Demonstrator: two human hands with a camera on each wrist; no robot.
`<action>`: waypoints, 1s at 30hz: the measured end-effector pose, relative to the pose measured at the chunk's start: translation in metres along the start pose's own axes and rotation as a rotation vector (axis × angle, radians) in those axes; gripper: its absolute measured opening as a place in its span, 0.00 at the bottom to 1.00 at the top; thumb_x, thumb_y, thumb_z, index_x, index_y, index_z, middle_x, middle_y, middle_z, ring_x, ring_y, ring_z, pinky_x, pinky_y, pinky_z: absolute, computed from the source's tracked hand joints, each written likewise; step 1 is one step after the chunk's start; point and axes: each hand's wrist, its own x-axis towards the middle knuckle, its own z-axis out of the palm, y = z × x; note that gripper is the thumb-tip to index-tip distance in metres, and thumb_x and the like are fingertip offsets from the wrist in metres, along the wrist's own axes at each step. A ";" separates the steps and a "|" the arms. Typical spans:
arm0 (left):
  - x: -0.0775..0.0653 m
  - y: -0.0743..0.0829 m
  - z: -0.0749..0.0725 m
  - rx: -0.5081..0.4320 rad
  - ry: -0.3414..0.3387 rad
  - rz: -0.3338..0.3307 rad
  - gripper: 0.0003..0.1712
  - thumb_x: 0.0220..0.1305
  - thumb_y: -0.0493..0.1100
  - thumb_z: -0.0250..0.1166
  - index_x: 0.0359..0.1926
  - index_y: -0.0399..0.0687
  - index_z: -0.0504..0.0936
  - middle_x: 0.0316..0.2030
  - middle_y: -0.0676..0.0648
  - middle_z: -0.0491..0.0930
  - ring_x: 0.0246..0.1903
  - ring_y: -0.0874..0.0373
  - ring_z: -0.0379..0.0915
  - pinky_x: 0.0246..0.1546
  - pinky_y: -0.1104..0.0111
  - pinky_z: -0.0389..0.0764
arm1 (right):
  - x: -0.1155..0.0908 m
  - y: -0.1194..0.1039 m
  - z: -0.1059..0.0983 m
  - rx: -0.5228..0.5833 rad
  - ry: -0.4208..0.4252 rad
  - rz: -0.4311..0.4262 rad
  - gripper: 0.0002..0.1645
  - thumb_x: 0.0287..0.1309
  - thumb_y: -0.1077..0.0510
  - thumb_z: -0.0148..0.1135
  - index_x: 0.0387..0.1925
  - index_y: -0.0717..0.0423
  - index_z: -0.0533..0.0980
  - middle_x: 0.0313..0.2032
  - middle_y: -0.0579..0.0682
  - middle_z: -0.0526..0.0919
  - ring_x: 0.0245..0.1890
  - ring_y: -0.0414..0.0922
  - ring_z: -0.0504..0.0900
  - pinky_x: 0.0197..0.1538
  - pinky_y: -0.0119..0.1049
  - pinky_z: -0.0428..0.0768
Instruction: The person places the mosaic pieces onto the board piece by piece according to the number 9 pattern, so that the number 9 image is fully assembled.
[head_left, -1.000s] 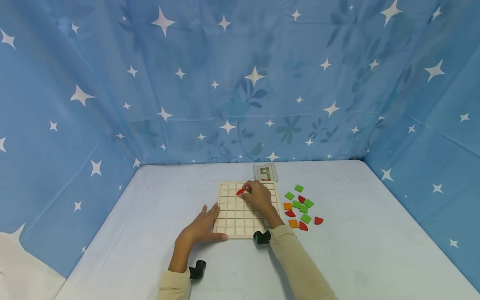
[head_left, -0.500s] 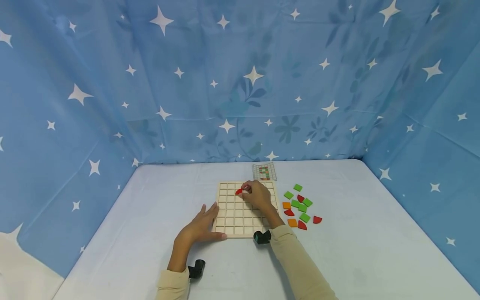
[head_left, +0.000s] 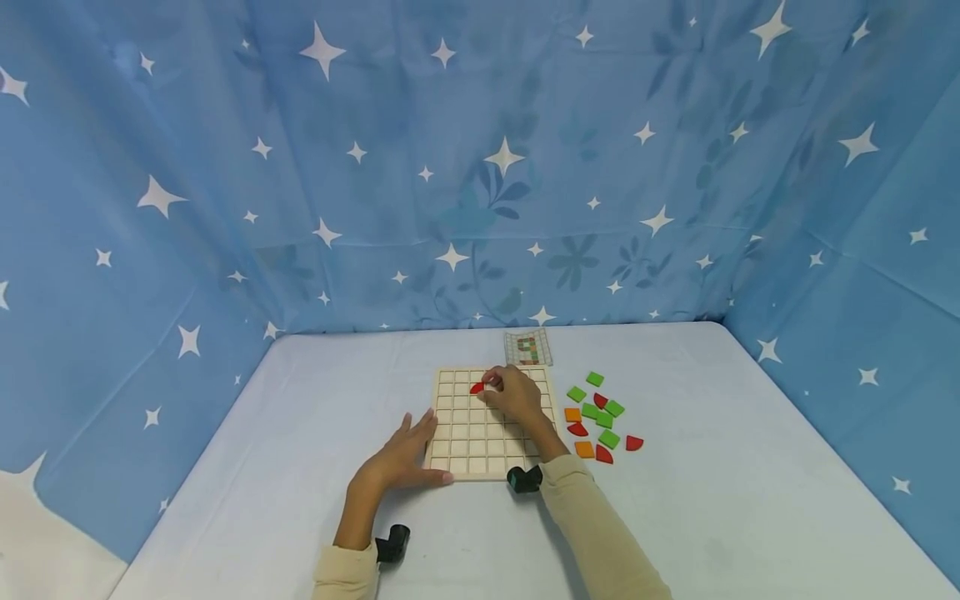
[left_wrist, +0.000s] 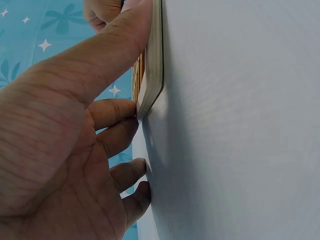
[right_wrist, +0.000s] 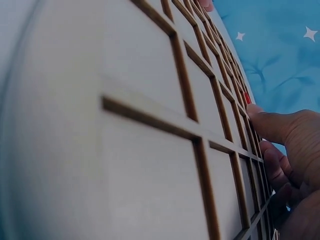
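A pale wooden grid board [head_left: 460, 444] lies on the table in front of the person. The left hand [head_left: 405, 454] spreads at its near left corner. In the left wrist view, that hand's thumb [left_wrist: 115, 45] runs along the board's near edge, and the fingertips [left_wrist: 131, 107] touch its side. Over the board's far part, the right hand [head_left: 517, 393] has thumb and index finger bent together at a red quarter-circle tile [head_left: 477, 388]. Only a sliver of the red tile [right_wrist: 247, 97] shows beyond the right thumb [right_wrist: 270, 125] in the right wrist view.
Loose green square tiles [head_left: 609, 438], orange squares [head_left: 584, 449] and red quarter-circles [head_left: 634, 443] are scattered to the board's right. Behind the board sits a pattern card [head_left: 528, 347] with a printed grid. A blue star-patterned curtain [head_left: 480, 167] surrounds the white table [head_left: 720, 500].
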 end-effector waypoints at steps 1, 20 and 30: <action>0.000 0.000 0.001 0.000 -0.002 -0.003 0.59 0.51 0.58 0.75 0.75 0.39 0.54 0.77 0.43 0.48 0.76 0.34 0.35 0.70 0.39 0.52 | -0.001 0.000 0.001 -0.001 -0.005 0.001 0.13 0.55 0.49 0.72 0.41 0.47 0.83 0.36 0.45 0.80 0.34 0.40 0.78 0.33 0.34 0.74; 0.004 -0.004 -0.001 -0.001 -0.004 0.007 0.59 0.52 0.60 0.73 0.76 0.42 0.53 0.77 0.46 0.46 0.76 0.36 0.33 0.70 0.39 0.51 | 0.003 -0.001 -0.005 0.008 -0.034 -0.008 0.13 0.56 0.49 0.71 0.43 0.47 0.83 0.38 0.47 0.80 0.36 0.42 0.78 0.33 0.35 0.74; 0.005 -0.004 0.000 -0.001 -0.007 0.010 0.60 0.52 0.60 0.74 0.76 0.40 0.53 0.77 0.44 0.47 0.76 0.35 0.33 0.70 0.39 0.51 | 0.003 0.001 -0.003 0.033 -0.045 -0.006 0.13 0.56 0.50 0.71 0.43 0.47 0.83 0.38 0.47 0.79 0.34 0.41 0.77 0.31 0.33 0.73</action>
